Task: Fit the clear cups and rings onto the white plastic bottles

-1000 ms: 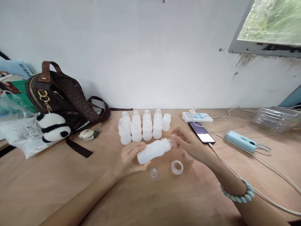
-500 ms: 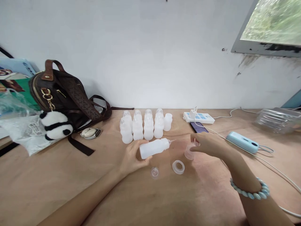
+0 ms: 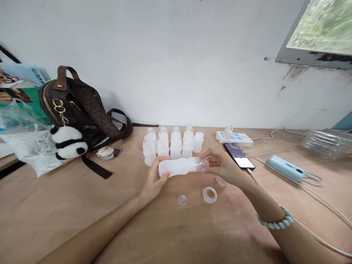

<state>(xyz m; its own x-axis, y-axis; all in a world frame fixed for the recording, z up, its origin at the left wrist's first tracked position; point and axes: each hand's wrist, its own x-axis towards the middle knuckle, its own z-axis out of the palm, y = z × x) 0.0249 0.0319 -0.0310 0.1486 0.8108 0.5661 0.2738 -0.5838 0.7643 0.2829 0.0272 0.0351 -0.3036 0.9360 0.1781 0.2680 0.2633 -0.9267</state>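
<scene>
A frosted white baby bottle (image 3: 174,167) lies tilted almost level in my left hand (image 3: 154,179), whose fingers wrap round its base end. At its other end sits a clear dome cap (image 3: 200,164), gripped by the fingertips of my right hand (image 3: 220,167). On the table below are a small clear nipple (image 3: 182,200), a translucent screw ring (image 3: 209,195) and a clear disc (image 3: 221,181). Behind my hands stand several capped bottles (image 3: 162,145) in rows, with one uncapped bottle (image 3: 198,142) at their right end.
A brown backpack (image 3: 79,106) with a panda plush (image 3: 70,142) and a watch (image 3: 108,153) are at left. A power strip (image 3: 235,138), a phone (image 3: 239,157) with its cable, a light-blue power bank (image 3: 285,168) and clear plastic packaging (image 3: 326,143) are at right.
My right hand has brought the clear cap from the right over to the bottle, covering its pointed tip. The bottle has turned more level. The phone is now uncovered and its screen is lit.
</scene>
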